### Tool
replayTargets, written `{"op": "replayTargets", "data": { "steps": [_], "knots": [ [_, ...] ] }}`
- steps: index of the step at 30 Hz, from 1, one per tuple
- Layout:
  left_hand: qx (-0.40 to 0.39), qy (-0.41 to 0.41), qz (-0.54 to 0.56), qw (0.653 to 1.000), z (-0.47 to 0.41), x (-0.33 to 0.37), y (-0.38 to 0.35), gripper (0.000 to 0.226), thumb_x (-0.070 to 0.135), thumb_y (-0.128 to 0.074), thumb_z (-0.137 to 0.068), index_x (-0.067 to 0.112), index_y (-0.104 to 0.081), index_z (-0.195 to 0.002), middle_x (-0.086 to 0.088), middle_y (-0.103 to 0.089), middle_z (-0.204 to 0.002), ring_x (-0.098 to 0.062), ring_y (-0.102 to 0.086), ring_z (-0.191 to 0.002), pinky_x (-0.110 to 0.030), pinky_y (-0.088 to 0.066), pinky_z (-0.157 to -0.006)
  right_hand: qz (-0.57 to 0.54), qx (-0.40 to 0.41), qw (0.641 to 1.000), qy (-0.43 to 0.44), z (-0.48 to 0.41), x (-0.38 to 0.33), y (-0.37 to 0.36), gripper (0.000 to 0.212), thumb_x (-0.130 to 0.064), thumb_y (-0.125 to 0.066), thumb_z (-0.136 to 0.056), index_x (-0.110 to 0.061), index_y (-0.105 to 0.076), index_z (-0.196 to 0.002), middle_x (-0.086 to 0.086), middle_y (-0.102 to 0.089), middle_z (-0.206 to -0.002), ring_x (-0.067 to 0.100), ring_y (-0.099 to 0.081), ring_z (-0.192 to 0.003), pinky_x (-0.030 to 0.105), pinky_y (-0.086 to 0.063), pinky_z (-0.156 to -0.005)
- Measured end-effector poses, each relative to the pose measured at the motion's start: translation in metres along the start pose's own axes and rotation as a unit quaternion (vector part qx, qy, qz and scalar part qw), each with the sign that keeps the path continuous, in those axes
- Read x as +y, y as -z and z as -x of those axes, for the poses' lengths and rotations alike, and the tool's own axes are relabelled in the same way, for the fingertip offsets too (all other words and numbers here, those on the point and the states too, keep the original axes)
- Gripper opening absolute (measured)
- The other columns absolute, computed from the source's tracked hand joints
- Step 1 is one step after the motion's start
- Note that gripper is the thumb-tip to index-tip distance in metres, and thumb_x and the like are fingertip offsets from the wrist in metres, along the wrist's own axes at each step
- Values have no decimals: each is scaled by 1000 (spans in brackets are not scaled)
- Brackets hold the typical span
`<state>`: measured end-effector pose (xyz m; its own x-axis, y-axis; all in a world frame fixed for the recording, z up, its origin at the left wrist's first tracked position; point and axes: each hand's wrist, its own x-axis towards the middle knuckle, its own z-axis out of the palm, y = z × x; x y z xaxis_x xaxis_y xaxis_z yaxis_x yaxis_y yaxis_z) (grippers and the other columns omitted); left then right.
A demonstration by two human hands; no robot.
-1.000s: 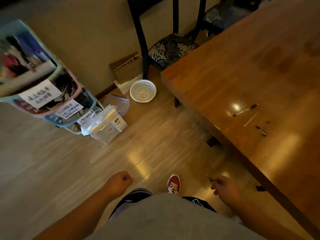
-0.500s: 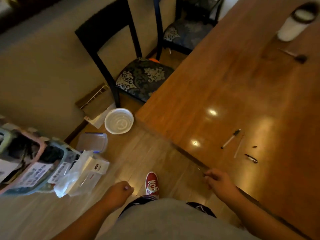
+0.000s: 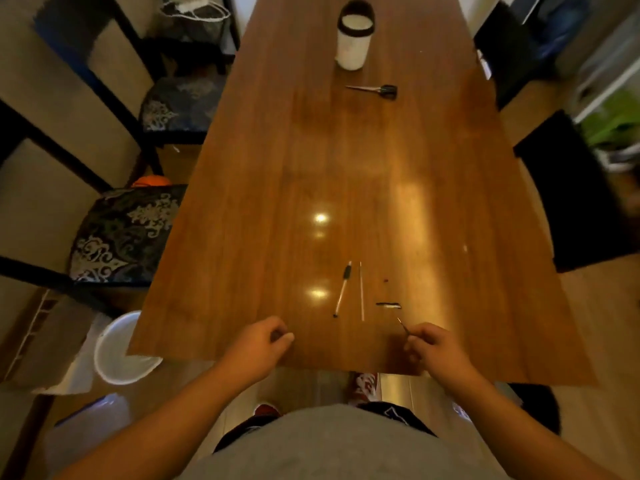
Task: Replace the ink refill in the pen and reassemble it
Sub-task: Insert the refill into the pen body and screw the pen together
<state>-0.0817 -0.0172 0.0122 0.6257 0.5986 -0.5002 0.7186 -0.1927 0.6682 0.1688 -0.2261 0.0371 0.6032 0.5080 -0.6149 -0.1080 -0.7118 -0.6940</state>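
The pen parts lie spread on the wooden table near its front edge, just ahead of both hands. The pen barrel, clear with a dark grip near its far end, lies beside a thin refill tube, the 2 nearly parallel and not touching. To their right sits a small dark clip or cap piece, and a tiny dark speck lies a little beyond it.

The right hand is closed in a pinch on a thin dark sliver, too small to name for certain; it may be a pen tip or a spring. The left hand is curled into a loose fist over the table edge, and I cannot tell whether it holds anything.

All of these parts look very light. The refill seems thin and bendy, so it is best taken near its middle with 2 fingertips and fed straight into the barrel. On the glossy tabletop the round parts will likely roll or skid. The barrel looks stiffer and is best held at the dark grip.

Further back stand a white cup and scissors, well apart from the work.
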Motion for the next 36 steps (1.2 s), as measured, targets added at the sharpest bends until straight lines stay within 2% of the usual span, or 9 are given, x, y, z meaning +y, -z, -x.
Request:
{"op": "replayTargets", "data": {
  "steps": [6, 10, 15, 19, 23, 27, 31, 34, 36],
  "knots": [
    [55, 13, -42, 998, -66, 74, -41, 9, 39, -59, -90, 30, -59, -89, 9, -63, -80, -7, -60, -72, -28, -49, -59, -34, -7, 999, -2, -44, -4, 55, 16, -8, -55, -94, -15, -68, -89, 5, -71, -76, 17, -65, -64, 27, -48, -56],
    [96, 19, -89, 991, -97, 98, -64, 12, 40, -61, -87, 28, -58, -86, 5, -64, -82, -10, -61, -71, -30, -48, -59, -58, -22, 998, -2, -71, -11, 87, 16, -6, -55, -94, -13, -67, -86, 3, -73, -68, 15, -66, -58, 28, -49, -52],
    [122, 54, -136, 982, -111, 104, -82, 19, 38, -63, -86, 36, -45, -81, 13, -52, -79, -4, -54, -65, -22, -40, -49, -89, -37, 995, -5, -94, -22, 118, 12, -6, -54, -95, -10, -63, -88, 5, -74, -73, 15, -68, -59, 27, -52, -51],
    [121, 79, -144, 979, -113, 100, -85, 20, 33, -61, -88, 33, -43, -81, 8, -55, -76, -7, -56, -62, -21, -36, -46, -113, -53, 992, -16, -103, -27, 129, 11, -7, -52, -96, -5, -63, -94, 8, -74, -79, 16, -68, -62, 27, -54, -54],
    [121, 85, -148, 978, -110, 93, -80, 26, 28, -59, -90, 32, -43, -71, 6, -57, -66, -8, -55, -55, -23, -34, -44, -117, -55, 992, -13, -103, -30, 129, 10, -8, -53, -95, -7, -63, -94, 7, -74, -78, 16, -69, -64, 27, -54, -56],
    [98, 99, -80, 987, -104, 92, -66, 18, 27, -57, -92, 30, -50, -75, -1, -63, -65, -14, -59, -55, -26, -40, -45, -134, -44, 990, -6, -98, -36, 122, 10, -9, -54, -95, -7, -63, -93, 9, -74, -80, 16, -69, -66, 27, -54, -55],
    [107, 53, 93, 988, -91, 111, -40, 16, 20, -53, -95, 30, -54, -82, -5, -68, -76, -22, -66, -67, -35, -50, -55, -173, -31, 984, 9, -87, -47, 109, 11, -8, -57, -93, -4, -65, -87, 8, -69, -73, 13, -68, -61, 24, -54, -52],
    [98, 3, 210, 973, -70, 134, -15, 30, 11, -51, -95, 37, -58, -81, -3, -70, -77, -17, -66, -67, -30, -52, -57, -193, -26, 981, 25, -72, -62, 96, 15, -11, -61, -92, -10, -70, -81, 1, -71, -68, 11, -68, -61, 22, -52, -54],
    [86, -28, 249, 964, -56, 147, 1, 34, 7, -51, -94, 38, -59, -82, 0, -70, -77, -12, -63, -61, -26, -50, -54, -213, -18, 976, 32, -61, -78, 87, 15, -14, -63, -90, -14, -72, -78, -2, -70, -65, 12, -64, -61, 26, -48, -56]
  ]
}}
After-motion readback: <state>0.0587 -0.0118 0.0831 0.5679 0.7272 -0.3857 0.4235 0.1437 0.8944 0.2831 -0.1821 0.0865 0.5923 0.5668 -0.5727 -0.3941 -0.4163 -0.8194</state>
